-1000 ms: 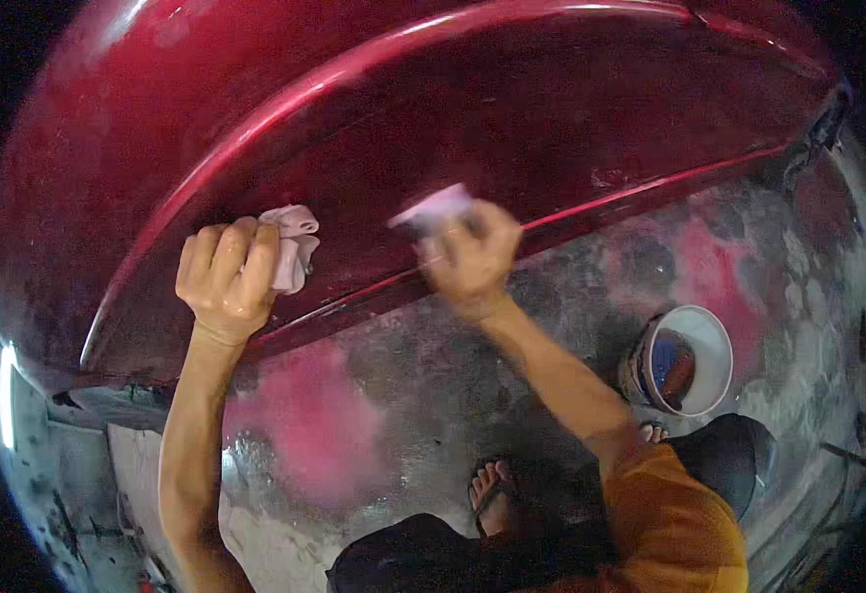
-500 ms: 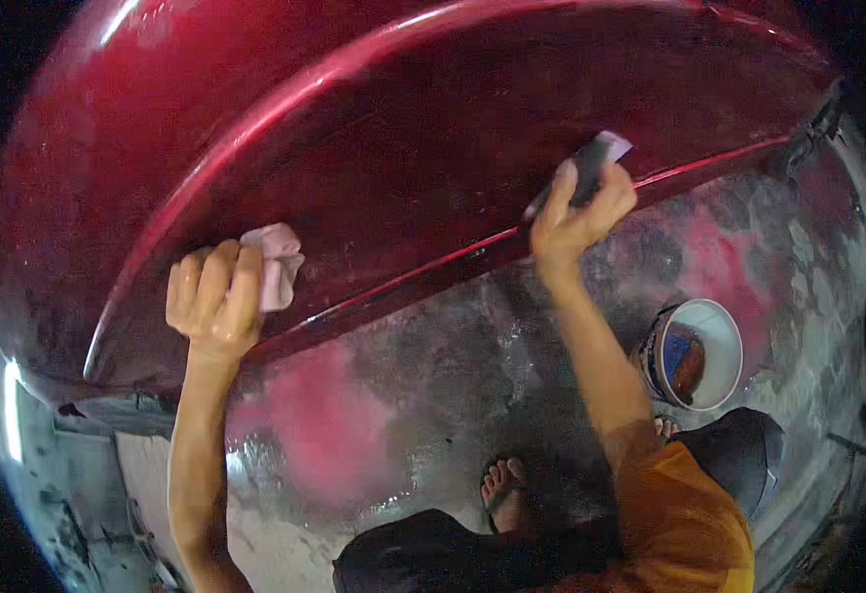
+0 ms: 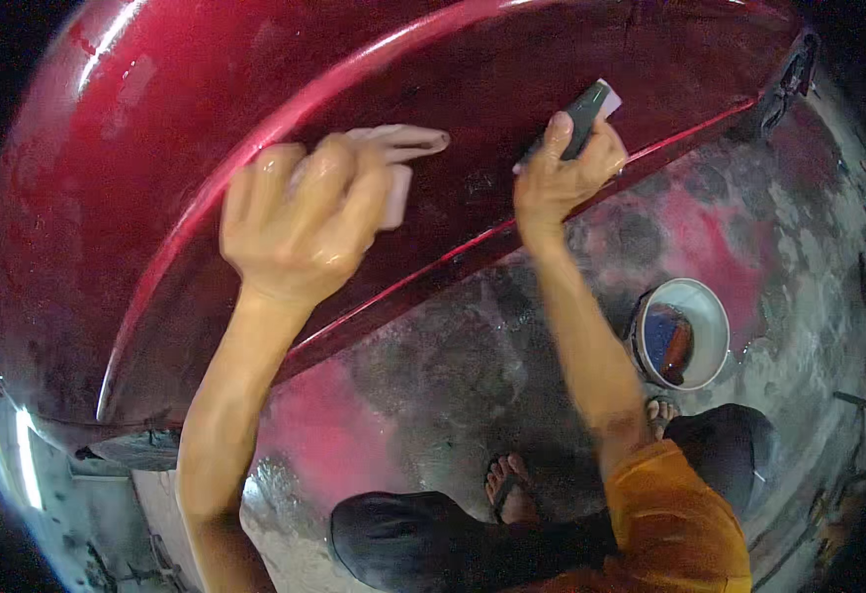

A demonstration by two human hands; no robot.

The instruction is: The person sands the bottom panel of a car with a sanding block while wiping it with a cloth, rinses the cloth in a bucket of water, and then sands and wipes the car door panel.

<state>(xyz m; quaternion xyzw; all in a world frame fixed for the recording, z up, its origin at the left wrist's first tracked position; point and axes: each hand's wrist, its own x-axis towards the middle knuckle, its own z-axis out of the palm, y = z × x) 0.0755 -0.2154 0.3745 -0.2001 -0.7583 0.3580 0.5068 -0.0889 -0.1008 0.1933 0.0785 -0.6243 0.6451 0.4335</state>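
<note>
A glossy dark-red vehicle panel (image 3: 433,212) with a curved ridge and a straight lower edge fills the upper view. My left hand (image 3: 300,222) is closed on a folded, pale pink cloth (image 3: 398,193), one flap sticking out to the right; hand and cloth are slightly blurred, in front of the panel's middle. Farther right, my right hand (image 3: 566,178) grips a dark grey-green sanding block (image 3: 583,119) between thumb and fingers. A pale sheet shows along the block's edge. The block lies against the panel or just off it, above the lower edge; I cannot tell which.
A white bucket (image 3: 710,326) stands on the floor beside my right forearm, with something blue and reddish-brown inside. The grey floor (image 3: 433,395) is wet and stained with pink patches. My bent knees and sandalled feet are below the panel.
My left hand has moved up and to the right with the cloth. My right hand, still holding the block, has shifted slightly up and left. The view has tilted slightly.
</note>
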